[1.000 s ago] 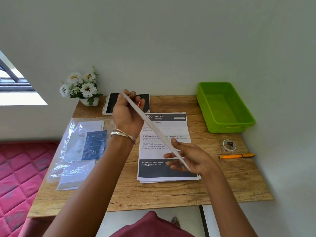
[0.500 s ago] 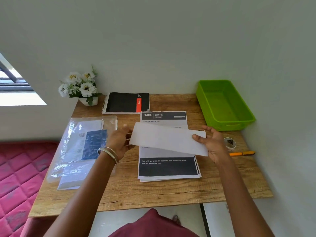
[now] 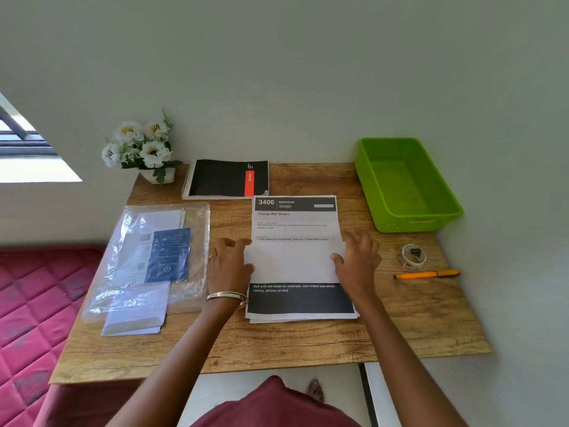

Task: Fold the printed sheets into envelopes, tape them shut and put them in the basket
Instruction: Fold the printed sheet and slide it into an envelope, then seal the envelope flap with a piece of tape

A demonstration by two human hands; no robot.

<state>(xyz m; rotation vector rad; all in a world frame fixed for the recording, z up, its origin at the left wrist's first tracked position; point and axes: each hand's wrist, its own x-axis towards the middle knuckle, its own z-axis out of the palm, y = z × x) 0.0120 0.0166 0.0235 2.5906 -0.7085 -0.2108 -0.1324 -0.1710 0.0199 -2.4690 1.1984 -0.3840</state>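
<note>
While the folded sheet [image 3: 294, 262] lies blank side up across the middle of the stack [image 3: 300, 300] of printed sheets, I have a hand at each short end of it so it cannot skew as I square it. My left hand [image 3: 229, 266] rests at the left edge with the fingers loosely bent and the thumb lying on the paper, pressing it down, not gripping it. My right hand [image 3: 357, 258] does the same at the right edge, fingers spread and touching the sheet near its top corner, thumb on the paper. Flat on the stack seems the best place to sharpen the crease, I judge, since the pile gives an even bed. The tape [image 3: 412, 256] sits near my right hand, with the pen [image 3: 426, 274] just in front of it, so taping needs only a short reach. The basket [image 3: 406, 186] waits in the far right corner, nothing in it that I can see. To my left lies a plastic sleeve [image 3: 147, 263] of papers, and at the back a notebook [image 3: 228, 179] and flowers [image 3: 141, 146]; none of these blocks the way to the basket.
</note>
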